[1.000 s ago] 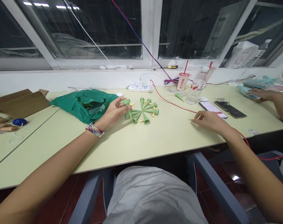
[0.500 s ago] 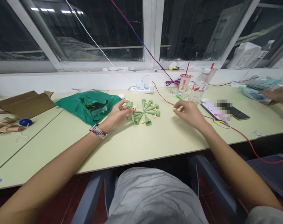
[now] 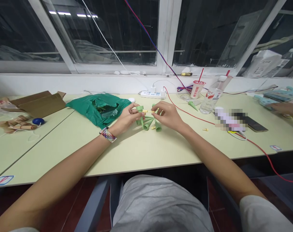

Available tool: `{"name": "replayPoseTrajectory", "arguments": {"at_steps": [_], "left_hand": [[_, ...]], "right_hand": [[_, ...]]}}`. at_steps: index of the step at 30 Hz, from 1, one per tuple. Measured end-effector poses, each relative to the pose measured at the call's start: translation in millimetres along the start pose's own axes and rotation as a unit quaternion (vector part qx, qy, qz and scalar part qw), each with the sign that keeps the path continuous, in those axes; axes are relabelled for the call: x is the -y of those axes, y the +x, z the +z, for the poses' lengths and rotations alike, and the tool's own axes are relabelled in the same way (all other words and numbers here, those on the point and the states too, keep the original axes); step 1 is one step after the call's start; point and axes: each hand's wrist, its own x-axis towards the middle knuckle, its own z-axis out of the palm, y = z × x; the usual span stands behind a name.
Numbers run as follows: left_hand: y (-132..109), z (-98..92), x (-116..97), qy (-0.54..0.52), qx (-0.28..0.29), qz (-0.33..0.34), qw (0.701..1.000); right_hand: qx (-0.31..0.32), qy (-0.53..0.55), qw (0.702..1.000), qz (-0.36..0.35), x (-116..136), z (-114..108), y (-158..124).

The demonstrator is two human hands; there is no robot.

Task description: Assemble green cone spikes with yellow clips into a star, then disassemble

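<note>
Head view: left hand (image 3: 130, 116) clamped on a tapered green plastic cone (image 3: 139, 108) above the table (image 3: 146, 154), behind its front edge; right hand (image 3: 167, 114) pinched on a slender yellow peg (image 3: 150, 111) beside the cone.

Right fingers (image 3: 161, 108) partly hide green cones (image 3: 158, 126); phone screen (image 3: 225, 118) pixelated; co-worker's arm (image 3: 291, 110) cropped.

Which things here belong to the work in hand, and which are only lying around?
In use:
green cone in left hand;
yellow piece in right hand;
green cones on table.

Seemingly just lying around:
blue ball;
cardboard;
drink cup;
water bottle;
power strip.
</note>
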Motion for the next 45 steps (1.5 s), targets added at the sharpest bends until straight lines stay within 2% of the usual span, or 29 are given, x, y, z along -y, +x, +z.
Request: {"name": "replayPoseTrajectory", "arguments": {"at_steps": [9,14,20,25,27,30,34,36,41,45], "left_hand": [[-8.3,13.8,-7.1,0.053,0.026,-0.016,0.998],[-9.0,16.8,-8.6,0.026,0.021,-0.030,0.999],[-9.4,19.0,-12.8,0.000,0.023,-0.051,0.998],[-8.8,15.2,-12.6,-0.026,0.050,-0.108,0.993],[-8.5,13.3,-10.8,-0.021,0.054,-0.102,0.993],[-8.5,13.2,-9.0,0.014,0.034,-0.063,0.997],[-9.1,16.3,-9.9,0.052,0.016,-0.042,0.998],[-9.4,17.2,-10.8,0.054,0.018,-0.043,0.997],[-10.3,16.8,-10.5,0.056,0.018,-0.040,0.997],[-10.5,17.2,-10.8,0.033,0.040,-0.055,0.997]], "right_hand": [[-0.007,0.025,1.000,-0.014,2.3,7.3,-5.7],[-0.030,0.046,0.998,-0.014,2.7,12.7,-11.2],[-0.043,0.011,0.996,-0.072,0.8,13.5,-14.6],[-0.031,-0.069,0.992,-0.103,0.4,14.5,-16.7],[-0.029,-0.054,0.994,-0.087,-0.6,15.7,-17.0],[-0.007,-0.007,1.000,-0.001,-1.1,17.3,-16.2],[0.037,-0.044,0.996,0.073,3.8,17.1,-16.0],[0.031,-0.081,0.994,0.072,6.2,16.5,-17.2],[0.035,-0.104,0.994,-0.001,4.9,15.3,-20.1],[0.061,-0.136,0.988,0.037,4.1,14.6,-19.5]]}}
